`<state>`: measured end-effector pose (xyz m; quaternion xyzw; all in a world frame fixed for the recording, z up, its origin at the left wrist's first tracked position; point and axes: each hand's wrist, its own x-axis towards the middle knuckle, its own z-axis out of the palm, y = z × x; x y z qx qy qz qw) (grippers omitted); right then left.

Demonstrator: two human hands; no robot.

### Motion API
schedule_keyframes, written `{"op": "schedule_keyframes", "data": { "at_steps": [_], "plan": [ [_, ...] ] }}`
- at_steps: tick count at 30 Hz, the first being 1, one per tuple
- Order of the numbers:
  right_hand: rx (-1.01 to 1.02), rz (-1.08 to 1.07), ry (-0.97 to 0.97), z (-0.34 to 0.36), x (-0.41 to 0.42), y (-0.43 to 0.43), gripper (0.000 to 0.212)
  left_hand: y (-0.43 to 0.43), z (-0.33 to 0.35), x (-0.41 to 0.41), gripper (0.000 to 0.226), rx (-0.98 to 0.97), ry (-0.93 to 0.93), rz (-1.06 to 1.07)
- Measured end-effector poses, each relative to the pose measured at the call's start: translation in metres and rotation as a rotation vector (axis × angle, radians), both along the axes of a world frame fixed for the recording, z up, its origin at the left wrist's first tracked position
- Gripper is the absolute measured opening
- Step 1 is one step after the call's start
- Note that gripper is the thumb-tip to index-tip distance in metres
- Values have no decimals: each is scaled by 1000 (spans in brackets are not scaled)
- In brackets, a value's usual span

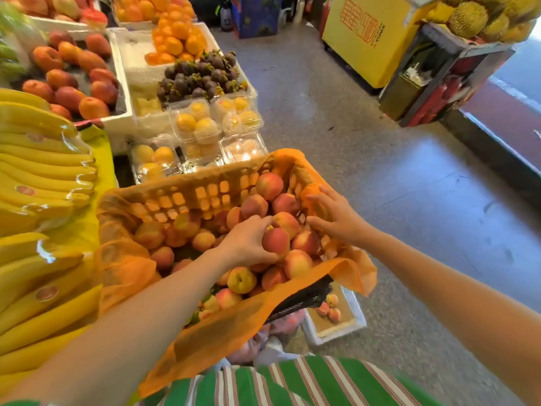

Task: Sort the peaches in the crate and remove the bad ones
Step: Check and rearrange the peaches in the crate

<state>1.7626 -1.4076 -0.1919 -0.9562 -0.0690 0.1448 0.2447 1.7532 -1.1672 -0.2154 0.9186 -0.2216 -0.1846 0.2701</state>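
mkt stall (120, 122), red-yel peaches (297, 263) in crate (205, 195)

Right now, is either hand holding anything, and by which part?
The left hand grips a peach, fingers over its top, thumb beneath; the right hand holds nothing.

Single head-worn wide-angle view, facing forward and down, close above the crate (187, 197), floor (366, 171) beyond

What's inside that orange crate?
The crate holds a heap of peaches on an orange mesh liner. The left hand grips one peach; the right hand reaches in, fingers spread. Lower layers and the crate's bottom are hidden under the heap.
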Motion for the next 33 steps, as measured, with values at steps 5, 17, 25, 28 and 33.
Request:
{"op": "schedule_keyframes", "data": {
  "at_steps": [5,17,25,28,33],
  "plan": [
    [63,26,-3,-4,-5,-3,55,-1,0,-3,68,20,-33,24],
    [218,357,-260,17,21,73,35,46,14,-12,51,-207,189,121],
    [20,727,83,3,22,137,28,101,13,-8,18,108,-90,159],
    [-151,919,191,-6,12,156,36,134,14,-13,16,308,-411,258],
    [-650,1274,10,-26,-1,184,45,167,4,-39,25,498,-317,348]
  ]
}}
